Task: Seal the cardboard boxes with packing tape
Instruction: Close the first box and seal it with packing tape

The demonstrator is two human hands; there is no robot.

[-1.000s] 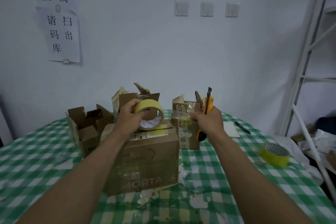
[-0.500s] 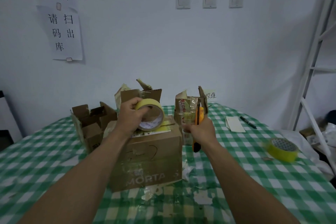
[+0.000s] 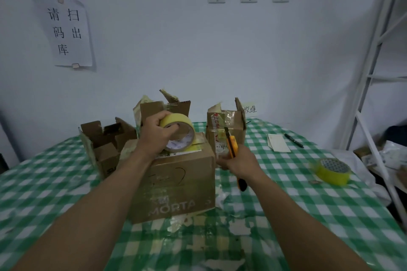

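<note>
A closed brown cardboard box [image 3: 176,187] marked MORTA stands in the middle of the checked table. My left hand [image 3: 157,133] grips a yellow tape roll [image 3: 179,136] on the box's top, fingers through the core. A strip of yellow tape lies on the top by the roll. To the box's right, my right hand [image 3: 239,159] grips an orange utility knife [image 3: 232,145], blade up and tilted left, level with the box's top right edge.
Open boxes stand behind: one at the left [image 3: 105,143], one at the back [image 3: 165,108], a taped one at the right [image 3: 226,132]. A second yellow tape roll [image 3: 332,170], a card [image 3: 278,143] and a pen [image 3: 294,140] lie right. White shelving [image 3: 374,86] stands at the right.
My right hand has brought the knife down and leftward, from in front of the right box toward the MORTA box's top edge. The left hand keeps the roll on the box.
</note>
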